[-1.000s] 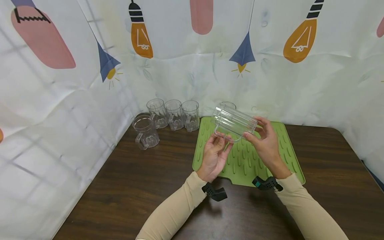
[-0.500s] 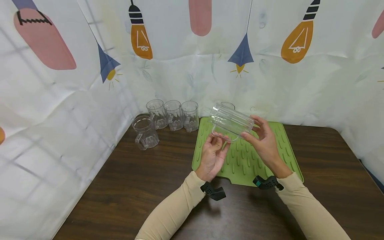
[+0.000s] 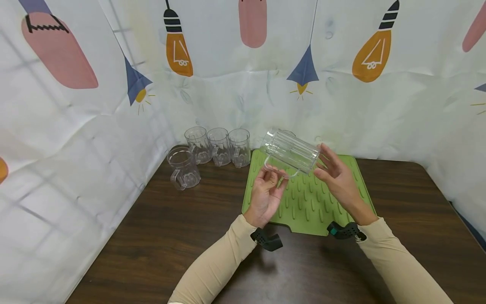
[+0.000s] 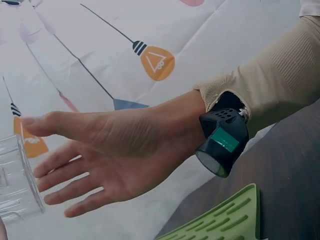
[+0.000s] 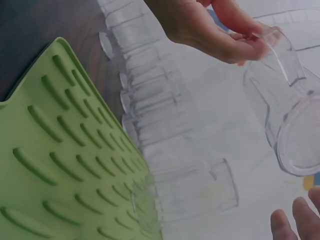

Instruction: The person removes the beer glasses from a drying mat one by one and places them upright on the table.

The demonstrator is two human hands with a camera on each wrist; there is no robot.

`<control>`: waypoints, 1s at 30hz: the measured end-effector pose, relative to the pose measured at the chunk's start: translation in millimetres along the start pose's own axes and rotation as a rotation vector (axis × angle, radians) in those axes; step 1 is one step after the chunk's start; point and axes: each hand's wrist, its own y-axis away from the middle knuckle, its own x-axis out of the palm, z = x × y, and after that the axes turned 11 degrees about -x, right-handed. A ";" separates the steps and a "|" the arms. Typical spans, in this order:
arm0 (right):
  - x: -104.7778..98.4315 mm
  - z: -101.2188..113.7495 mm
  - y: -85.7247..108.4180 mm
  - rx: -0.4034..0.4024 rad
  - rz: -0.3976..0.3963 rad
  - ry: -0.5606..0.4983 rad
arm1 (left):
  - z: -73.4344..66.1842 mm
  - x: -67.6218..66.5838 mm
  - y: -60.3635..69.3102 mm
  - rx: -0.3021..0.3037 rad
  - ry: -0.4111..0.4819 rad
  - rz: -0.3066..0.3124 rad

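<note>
A clear ribbed mug (image 3: 290, 150) is held in the air on its side, its base toward the right and its mouth toward the left. My left hand (image 3: 265, 196) grips its handle from below, fingers curled round it; the right wrist view shows this grip on the handle (image 5: 286, 62). Close to the mug's base is my right hand (image 3: 338, 181). In the left wrist view that right hand (image 4: 107, 155) has straight, spread fingers, around the base end without gripping it. Beneath both hands lies a green ridged drying mat (image 3: 309, 202).
Another clear mug (image 5: 190, 192) stands at the mat's back edge, mostly hidden behind the held one in the head view. Several clear mugs stand at the back left, one mug (image 3: 184, 169) in front. A patterned curtain (image 3: 243, 97) borders the dark wooden table (image 3: 159, 236).
My right hand has let go of the mug's base and drawn slightly right, its fingers straightening. The mug has shifted a little left in my left hand.
</note>
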 end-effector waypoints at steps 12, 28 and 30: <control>-24.0 5.1 5.1 -0.010 0.075 0.192 | -9.9 -1.8 1.1 0.024 -0.052 0.027; -71.9 12.5 24.6 0.181 0.192 0.642 | -32.9 -13.7 3.9 0.044 -0.185 0.050; -77.1 11.7 27.3 0.199 0.206 0.684 | -36.8 -15.7 4.4 0.047 -0.197 0.053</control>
